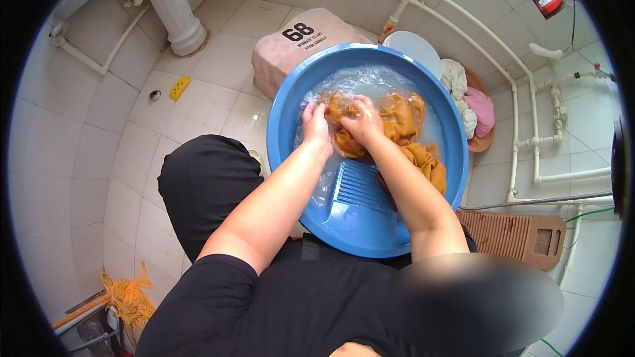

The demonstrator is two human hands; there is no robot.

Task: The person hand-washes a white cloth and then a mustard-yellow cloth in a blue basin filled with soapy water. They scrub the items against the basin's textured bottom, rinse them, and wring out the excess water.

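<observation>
In front of me stands a large round blue basin (pixel 280 119) with water and some suds in it. A soaked mustard-brown cloth (pixel 399 116) lies bunched in the water, mostly on the basin's right side; what kind of garment it is, I cannot make out. My left hand (pixel 317 129) grips its left end at the water's surface. Close beside it, my right hand (pixel 362 121) is closed on a bunched part of the same cloth, knuckles up. Ridges of a built-in washboard (pixel 362 185) show below my hands, on the basin's near side.
Behind the basin is a block-shaped thing under a pale pink cover (pixel 278 49). A white round lid or bucket (pixel 415 49) and a brown tub (pixel 485 142) of white and pink laundry stand far right. A brown washboard (pixel 516 235) lies near right; an orange mop (pixel 131 297), near left.
</observation>
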